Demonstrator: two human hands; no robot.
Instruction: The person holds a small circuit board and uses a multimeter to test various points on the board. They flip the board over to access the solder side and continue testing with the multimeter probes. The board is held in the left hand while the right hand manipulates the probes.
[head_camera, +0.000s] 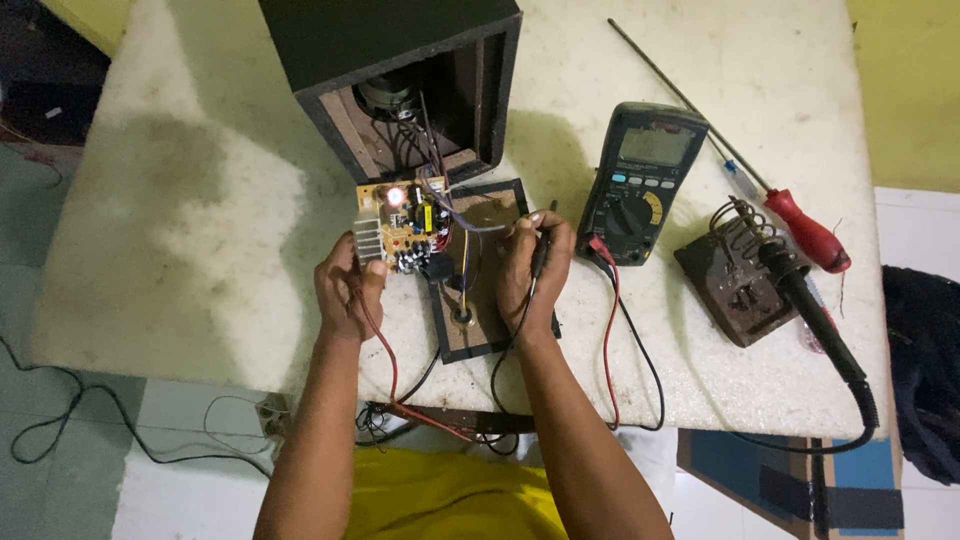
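Observation:
My left hand (345, 285) grips the lower left edge of a small tan circuit board (405, 225) with a silver heat sink and a lit red spot. Coloured wires run from the board into an open black speaker box (400, 70). My right hand (530, 270) is closed around a thin black probe (540, 258), its tip pointing up near the board's right side. Under both hands lies a brown panel with a black frame (485, 280). A dark multimeter (640, 185) sits just right of my right hand, with red and black leads trailing off the table edge.
A soldering iron (810, 300) rests on a brown coiled stand (735, 275) at the right, its black cord hanging off the front. A red-handled screwdriver (800, 225) with a long shaft lies behind it. The white table (200, 200) has cables on the floor below at left.

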